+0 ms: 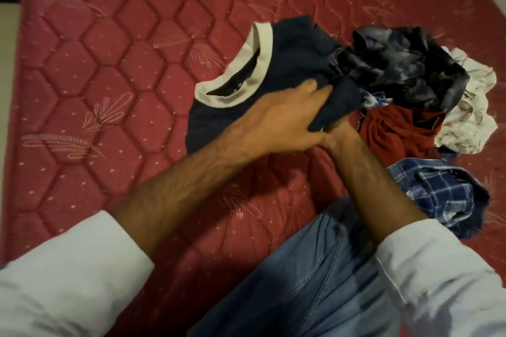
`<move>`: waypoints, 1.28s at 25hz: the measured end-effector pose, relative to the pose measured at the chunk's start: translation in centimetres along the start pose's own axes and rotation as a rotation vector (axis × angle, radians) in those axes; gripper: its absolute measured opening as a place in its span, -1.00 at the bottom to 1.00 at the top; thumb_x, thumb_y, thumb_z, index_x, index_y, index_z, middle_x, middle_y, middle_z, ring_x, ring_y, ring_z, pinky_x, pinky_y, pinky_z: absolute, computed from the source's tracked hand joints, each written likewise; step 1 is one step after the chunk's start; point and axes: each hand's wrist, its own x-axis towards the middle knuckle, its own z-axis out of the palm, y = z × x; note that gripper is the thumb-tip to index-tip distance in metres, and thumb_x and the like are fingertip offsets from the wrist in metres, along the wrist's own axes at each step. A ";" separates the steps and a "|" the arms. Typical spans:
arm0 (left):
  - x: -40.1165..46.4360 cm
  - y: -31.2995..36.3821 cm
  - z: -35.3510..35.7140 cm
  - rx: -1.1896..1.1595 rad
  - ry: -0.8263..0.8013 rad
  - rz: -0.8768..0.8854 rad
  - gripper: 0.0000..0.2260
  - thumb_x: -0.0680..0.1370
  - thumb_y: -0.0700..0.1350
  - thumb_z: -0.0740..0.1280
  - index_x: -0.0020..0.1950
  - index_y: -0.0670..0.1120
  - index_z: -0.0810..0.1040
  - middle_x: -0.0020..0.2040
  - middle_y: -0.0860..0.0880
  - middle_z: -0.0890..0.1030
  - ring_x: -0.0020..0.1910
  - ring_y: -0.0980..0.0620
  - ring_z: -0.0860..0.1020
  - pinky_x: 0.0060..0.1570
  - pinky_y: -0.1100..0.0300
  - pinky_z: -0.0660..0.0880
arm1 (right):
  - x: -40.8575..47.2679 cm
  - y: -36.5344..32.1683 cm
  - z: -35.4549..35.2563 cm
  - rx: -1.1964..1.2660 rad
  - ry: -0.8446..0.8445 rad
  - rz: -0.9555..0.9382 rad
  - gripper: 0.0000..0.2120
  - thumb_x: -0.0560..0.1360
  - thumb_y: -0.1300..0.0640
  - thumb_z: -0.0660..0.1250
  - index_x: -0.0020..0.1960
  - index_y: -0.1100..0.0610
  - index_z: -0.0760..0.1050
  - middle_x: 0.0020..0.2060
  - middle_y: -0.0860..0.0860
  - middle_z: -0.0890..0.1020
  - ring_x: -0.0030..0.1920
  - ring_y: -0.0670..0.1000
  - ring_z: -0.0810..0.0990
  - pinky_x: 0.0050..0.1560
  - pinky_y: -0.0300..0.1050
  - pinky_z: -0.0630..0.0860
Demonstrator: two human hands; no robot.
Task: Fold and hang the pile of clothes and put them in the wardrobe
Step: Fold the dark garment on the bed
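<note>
No readable writing on the clothes in front of me.

A small label sits inside the white collar of the navy t-shirt [276,68], at about eleven o'clock from my left hand [284,120], but its marks are too blurred and too small for me to make out any letters or numbers. The leaf and dot motifs stitched on the red mattress [109,63] are pattern, not script. The checked, grey, red and white garments at two to four o'clock show no print, brand or sign I can read.
</note>
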 end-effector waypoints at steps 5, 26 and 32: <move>-7.1 -5.4 7.3 0.054 -0.054 -0.088 -0.52 0.57 0.17 0.33 0.45 0.01 0.45 0.32 -0.03 0.46 0.29 -0.07 0.45 0.16 -0.12 0.47 | 1.2 1.5 -4.5 -0.174 0.080 0.212 -0.37 0.50 -0.42 0.21 -0.01 0.09 0.74 -0.01 0.09 0.75 0.00 0.09 0.74 0.08 0.00 0.58; 4.1 -22.5 -0.3 -1.150 0.489 -0.705 -0.64 0.55 -0.19 0.44 0.34 -0.13 0.51 0.15 -0.05 0.69 0.08 -0.01 0.68 -0.04 0.18 0.62 | 15.7 -7.0 3.6 -0.249 -0.018 -0.308 -0.70 0.58 0.17 0.40 0.27 0.27 0.54 0.05 0.12 0.71 0.02 0.07 0.70 0.00 -0.10 0.66; 18.2 -39.3 -7.1 -0.962 0.602 -0.649 -0.47 0.42 -0.24 0.50 0.36 -0.17 0.46 0.20 -0.09 0.65 0.15 -0.05 0.65 0.15 0.03 0.60 | 33.7 -20.3 12.1 -0.230 -0.112 -0.334 -0.77 0.53 0.24 0.43 0.17 0.17 0.58 0.01 0.15 0.72 0.00 0.11 0.73 -0.12 -0.05 0.66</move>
